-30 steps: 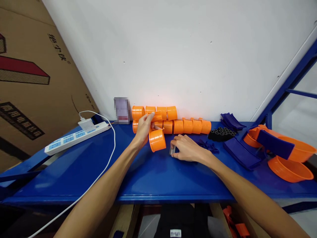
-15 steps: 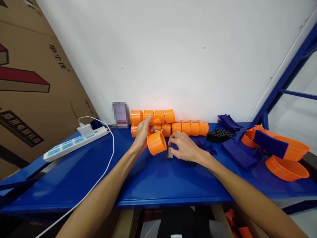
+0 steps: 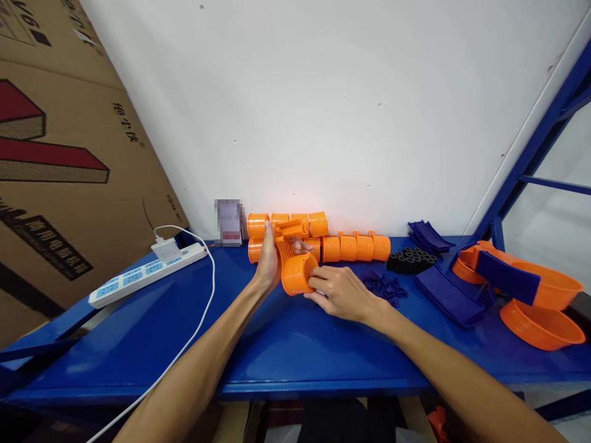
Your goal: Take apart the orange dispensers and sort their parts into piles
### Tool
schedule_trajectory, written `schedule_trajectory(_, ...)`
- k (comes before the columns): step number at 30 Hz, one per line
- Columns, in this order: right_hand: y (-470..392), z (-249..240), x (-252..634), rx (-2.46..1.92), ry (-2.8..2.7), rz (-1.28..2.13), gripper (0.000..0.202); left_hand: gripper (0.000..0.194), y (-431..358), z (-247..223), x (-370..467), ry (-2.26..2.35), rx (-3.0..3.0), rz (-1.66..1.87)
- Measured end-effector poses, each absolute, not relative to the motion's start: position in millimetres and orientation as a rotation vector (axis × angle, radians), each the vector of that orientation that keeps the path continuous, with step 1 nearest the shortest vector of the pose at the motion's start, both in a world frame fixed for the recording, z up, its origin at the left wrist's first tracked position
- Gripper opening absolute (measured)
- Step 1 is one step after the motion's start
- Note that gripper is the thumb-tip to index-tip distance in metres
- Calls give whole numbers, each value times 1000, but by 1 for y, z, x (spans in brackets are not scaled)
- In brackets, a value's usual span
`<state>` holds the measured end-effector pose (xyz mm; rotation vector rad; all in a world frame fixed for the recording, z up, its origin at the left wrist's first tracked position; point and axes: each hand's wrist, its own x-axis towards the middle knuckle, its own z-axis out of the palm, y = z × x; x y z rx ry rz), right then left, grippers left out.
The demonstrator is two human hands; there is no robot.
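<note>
My left hand (image 3: 268,258) is closed around an orange plastic part (image 3: 298,274), which has a round cup at its near end and a ribbed arm with a trough-like top. The cup's opening is tilted towards my right hand (image 3: 339,289). The fingers of that hand are bent together at the cup's rim, thumb below. Whether something small is also pinched there is hidden; a bit of grey shows behind the fingers. Several similar orange cups (image 3: 355,247) lie in rows against the wall behind my hands.
Small dark-blue clips (image 3: 384,286), black rings (image 3: 410,261) and curved blue panels (image 3: 450,296) lie on the right of the blue table (image 3: 277,357). Large orange bowls (image 3: 545,323) stand farther right. A white power strip (image 3: 148,277) with a cable (image 3: 210,289) occupies the left, by a cardboard box (image 3: 69,203).
My right hand has moved from the small grey object on the table to the cup's rim. The orange part has turned slightly in my left hand. The camera view has tilted up a little.
</note>
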<state>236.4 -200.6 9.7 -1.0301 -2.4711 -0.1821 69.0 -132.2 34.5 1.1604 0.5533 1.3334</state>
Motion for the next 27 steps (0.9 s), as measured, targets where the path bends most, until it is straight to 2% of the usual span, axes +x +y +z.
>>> schedule_trajectory(4,-194,7,240,-944,-2381,-331,19,63,-132,38,68,464,1168,1335)
schedule_trajectory(8,-188,22,253,-866,-1961,-312,16,59,-127,36,68,422,1106,1469)
schedule_trajectory(13,-176,52,293,-1003,-1398,6,22,56,-122,30,65,553,1086,1543)
schedule_trajectory(19,-141,60,333,-996,-1268,577,38,50,-119,30,62,632,1036,1697)
schedule_trajectory(23,-119,58,329,-1061,-1286,708,40,48,-116,29,60,654,992,1721)
schedule_trajectory(27,-104,52,320,-1100,-1292,698,39,47,-117,30,61,669,985,1703)
